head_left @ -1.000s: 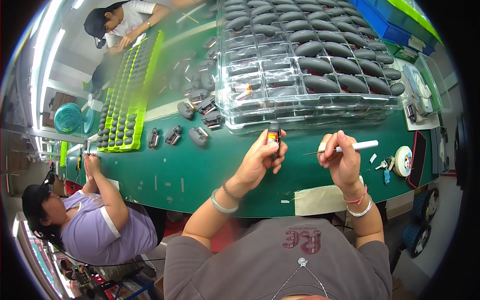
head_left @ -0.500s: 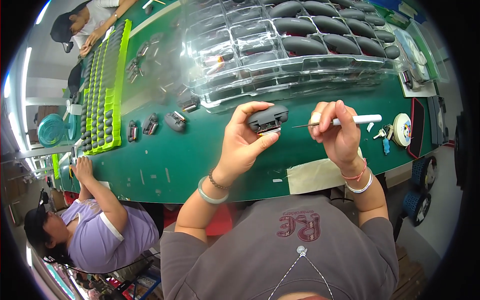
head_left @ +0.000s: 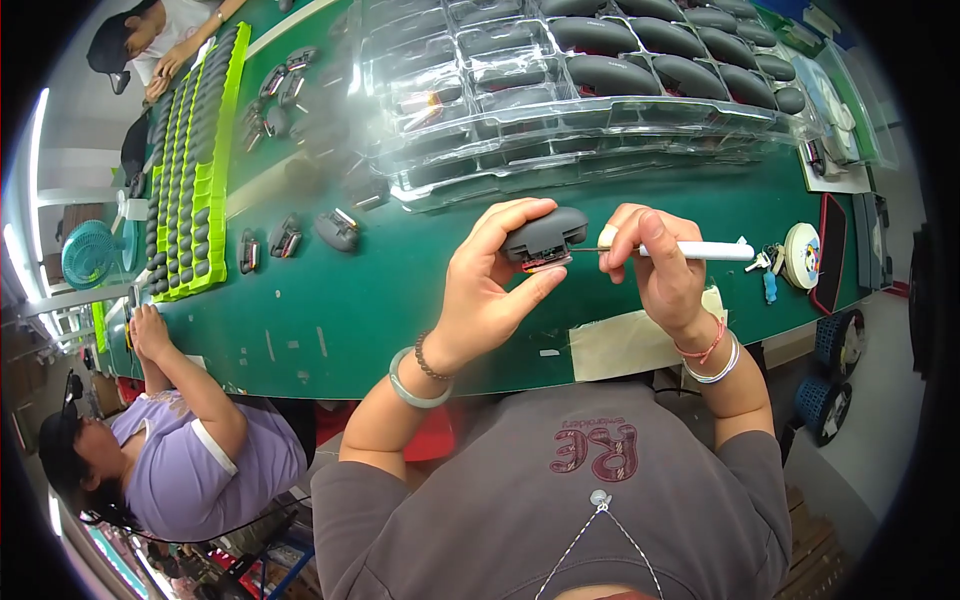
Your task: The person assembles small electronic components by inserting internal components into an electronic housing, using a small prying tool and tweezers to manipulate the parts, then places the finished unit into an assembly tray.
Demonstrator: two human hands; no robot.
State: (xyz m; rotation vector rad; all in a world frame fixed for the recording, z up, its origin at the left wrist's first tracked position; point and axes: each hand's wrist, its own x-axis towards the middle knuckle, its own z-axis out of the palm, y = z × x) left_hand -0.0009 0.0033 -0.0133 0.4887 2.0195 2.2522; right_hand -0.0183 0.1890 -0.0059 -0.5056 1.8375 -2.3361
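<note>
My left hand (head_left: 490,275) holds a dark grey, rounded plastic device (head_left: 545,235) above the table, thumb below and fingers behind. Its open side shows small inner parts and faces right. In my right hand (head_left: 655,260) is a slim screwdriver (head_left: 708,250) with a white handle and a thin metal shaft. The shaft points left and its end meets the right side of the device; the tip itself is hard to make out. Three similar devices, one of them a rounded unit (head_left: 337,230), lie on the green table (head_left: 430,340) to the left.
Stacked clear plastic trays (head_left: 600,130) with grey devices fill the far side. A lime-green rack (head_left: 205,190) of round grey pieces stands left, near two co-workers. Keys (head_left: 768,260), a round tin (head_left: 802,256) and a beige sheet (head_left: 640,337) lie right and near.
My right hand has moved the screwdriver left, bringing its shaft up to the device. My left hand still grips the device. The whole view has shifted slightly.
</note>
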